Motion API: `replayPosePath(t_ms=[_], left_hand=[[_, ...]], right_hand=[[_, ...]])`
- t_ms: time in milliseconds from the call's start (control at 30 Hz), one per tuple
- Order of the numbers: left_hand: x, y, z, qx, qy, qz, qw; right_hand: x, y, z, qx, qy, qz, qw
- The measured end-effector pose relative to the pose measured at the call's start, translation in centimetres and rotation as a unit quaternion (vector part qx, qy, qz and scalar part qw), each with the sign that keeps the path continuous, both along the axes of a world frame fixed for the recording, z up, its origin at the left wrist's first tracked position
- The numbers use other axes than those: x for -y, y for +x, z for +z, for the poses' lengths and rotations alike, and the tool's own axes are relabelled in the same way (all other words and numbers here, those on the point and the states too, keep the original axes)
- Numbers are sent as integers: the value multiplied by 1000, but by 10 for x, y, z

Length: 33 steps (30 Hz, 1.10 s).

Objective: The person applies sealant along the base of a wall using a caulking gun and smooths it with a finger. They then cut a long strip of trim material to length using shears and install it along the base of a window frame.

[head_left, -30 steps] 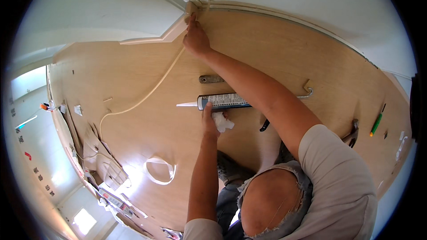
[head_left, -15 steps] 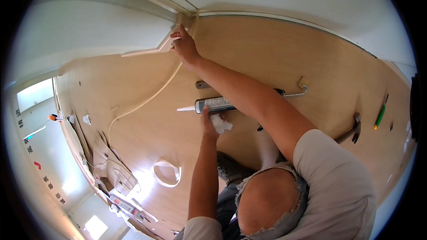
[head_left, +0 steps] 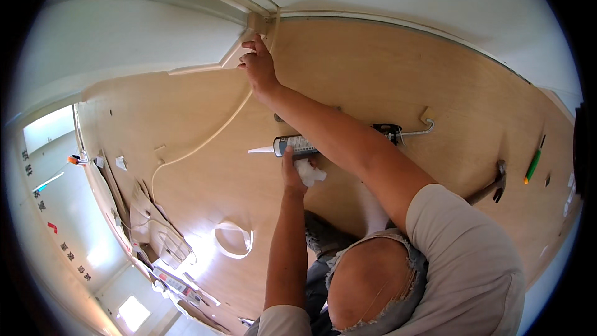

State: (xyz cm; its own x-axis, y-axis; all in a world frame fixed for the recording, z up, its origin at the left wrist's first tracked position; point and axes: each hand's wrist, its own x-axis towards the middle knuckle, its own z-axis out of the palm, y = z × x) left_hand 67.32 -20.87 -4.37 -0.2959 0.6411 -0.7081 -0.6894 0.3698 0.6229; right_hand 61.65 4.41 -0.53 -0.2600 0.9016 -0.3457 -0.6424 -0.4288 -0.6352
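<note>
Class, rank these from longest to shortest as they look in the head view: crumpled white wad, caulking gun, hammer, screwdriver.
1. Caulking gun
2. Hammer, partly hidden, and screwdriver: too alike to rank
3. Crumpled white wad

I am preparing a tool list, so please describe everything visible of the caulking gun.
The caulking gun has a black frame, a silvery metal rod with a hooked end, and a dark cartridge with a pale label and tapered white nozzle. It is crosswise, nozzle leftward, over the wood-look floor. The left hand grips the cartridge near the nozzle; the right forearm hides the gun's middle.
</note>
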Motion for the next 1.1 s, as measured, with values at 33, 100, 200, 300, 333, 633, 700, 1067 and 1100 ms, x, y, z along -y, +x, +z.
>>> replayPosePath(t_ms=[33, 100, 200, 300, 333, 633, 700, 1067, 1100], left_hand=[[-1, 1, 0, -4, -9, 1, 1000], [-3, 3, 1, -12, -29, 5, 1000], [-6, 8, -5, -13, -22, -8, 1000], [1, 0, -4, -37, -17, -11, 999], [1, 1, -4, -25, -15, -14, 999], [2, 1, -6, -17, -21, -12, 1000], [1, 1, -2, -30, -37, -9, 999], [4, -1, -10, -6, -21, -23, 1000], [4, -2, -9, -6, -20, -18, 1000]], right_hand=[[-1, 1, -5, 90, 46, 8, 995], [-3, 2, -15, 265, 135, 25, 954], [-16, 3, -35, 401, 259, -42, 878], [-8, -5, -23, 421, 230, 36, 876], [-11, -3, -26, 442, 228, 38, 867], [-13, 6, -22, 483, 257, 49, 835], [-11, 6, -14, 488, 234, 92, 836], [-21, 29, -5, 577, 347, 80, 735], [-18, 31, -2, 589, 347, 101, 723]])
